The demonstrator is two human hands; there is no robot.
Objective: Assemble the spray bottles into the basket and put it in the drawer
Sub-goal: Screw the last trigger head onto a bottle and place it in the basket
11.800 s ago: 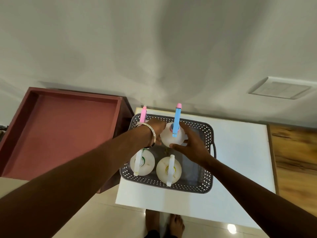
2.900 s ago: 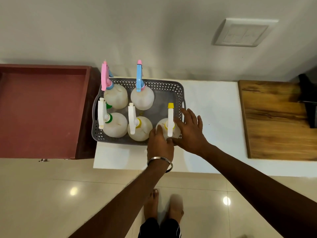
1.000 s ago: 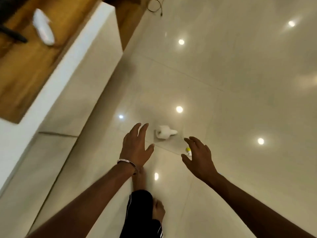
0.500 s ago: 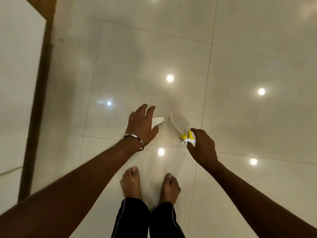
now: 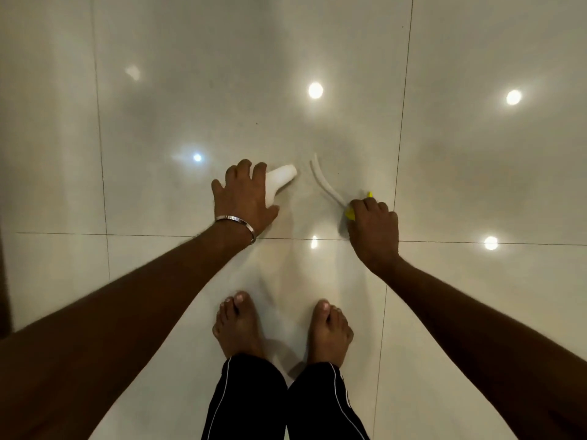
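Observation:
A white bottle point(image 5: 279, 181) without its head lies on the glossy floor, neck pointing right. My left hand point(image 5: 243, 198), with a metal bangle on the wrist, is wrapped over its body. A little to the right lies a yellow spray head point(image 5: 351, 212) with a curved white tube point(image 5: 324, 182) sticking up and to the left. My right hand point(image 5: 374, 228) is closed over that spray head, hiding most of it. The basket and drawer are out of view.
Cream floor tiles point(image 5: 158, 122) with dark grout lines and bright light reflections fill the view. The person's two bare feet point(image 5: 241, 325) stand just below the hands. A dark strip point(image 5: 3, 281) runs along the left edge.
The view has swung from the table down to the floor. Over the last half second my left hand came down onto the bottle and my right hand closed over the spray head.

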